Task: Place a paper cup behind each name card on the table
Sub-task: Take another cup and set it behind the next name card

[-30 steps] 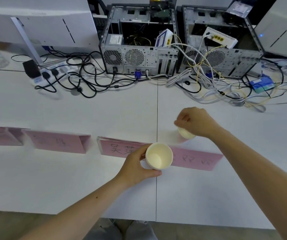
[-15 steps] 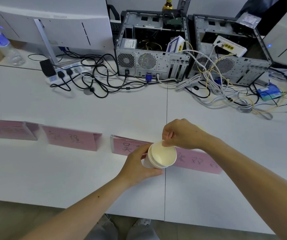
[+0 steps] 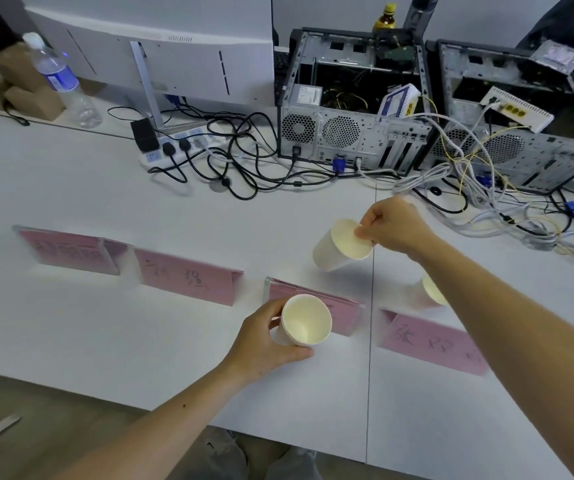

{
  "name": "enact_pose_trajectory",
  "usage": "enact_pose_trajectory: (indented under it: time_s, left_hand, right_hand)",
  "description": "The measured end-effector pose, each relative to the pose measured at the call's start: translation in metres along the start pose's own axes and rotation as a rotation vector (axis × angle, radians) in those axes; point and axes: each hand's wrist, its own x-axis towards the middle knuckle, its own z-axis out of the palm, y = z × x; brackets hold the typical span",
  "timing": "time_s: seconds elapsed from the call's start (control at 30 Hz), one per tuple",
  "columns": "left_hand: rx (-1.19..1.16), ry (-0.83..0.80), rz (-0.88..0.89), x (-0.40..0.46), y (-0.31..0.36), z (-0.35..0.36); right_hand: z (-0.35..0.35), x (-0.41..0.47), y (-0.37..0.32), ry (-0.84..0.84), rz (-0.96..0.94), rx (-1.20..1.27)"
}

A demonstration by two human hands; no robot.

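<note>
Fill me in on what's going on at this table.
A person is setting paper cups behind pink name cards. The right hand holds one cup by its rim, tilted, behind the third card. The left hand grips a stack of cups in front of that card. One cup already stands behind the rightmost card. The two left cards have none.

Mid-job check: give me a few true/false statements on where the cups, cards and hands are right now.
1. The right hand pinches a tilted paper cup by its rim. True.
2. The left hand is empty. False: it grips a cup stack in front of the third card.
3. A placed cup stands behind the rightmost card. True.
4. Cups already stand behind the two left cards. False: none shows behind the leftmost card or the second card.
</note>
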Motion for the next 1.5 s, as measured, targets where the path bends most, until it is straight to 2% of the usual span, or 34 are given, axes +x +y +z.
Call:
enact_pose_trajectory:
  time_s: [0.13,0.3,0.63,0.73,0.8,0.9,0.97,1.0,1.5]
  left_hand:
    - [-0.009,0.032,-0.031,-0.004,-0.007,-0.018]
    - [-0.025,0.061,-0.062,-0.01,-0.017,-0.035]
    - [-0.05,0.078,-0.061,-0.008,-0.023,-0.048]
    - [-0.054,0.076,-0.046,-0.005,-0.021,-0.051]
    - [-0.056,0.078,-0.033,-0.003,-0.019,-0.055]
    - [-0.06,0.082,-0.015,-0.001,-0.016,-0.063]
    - [-0.059,0.087,-0.001,-0.001,-0.015,-0.07]
    - [-0.058,0.087,0.003,-0.002,-0.014,-0.075]
    - [-0.04,0.079,0.032,-0.014,-0.026,-0.142]
  right_hand:
    - [0.047,0.023,0.003,0.028,0.111,-0.153]
    - [0.078,0.035,0.003,-0.002,0.22,-0.231]
    - [0.068,0.034,-0.009,0.007,0.235,-0.273]
    - [0.058,0.023,-0.028,0.027,0.177,-0.334]
    - [0.055,0.01,-0.044,0.018,0.06,-0.281]
    - [0.059,-0.018,-0.074,-0.202,-0.151,-0.101]
    - [0.068,-0.036,-0.093,-0.382,-0.234,-0.094]
    - [0.074,-0.041,-0.1,-0.421,-0.258,-0.122]
    - [0.122,-0.058,-0.168,-0.26,-0.361,-0.374]
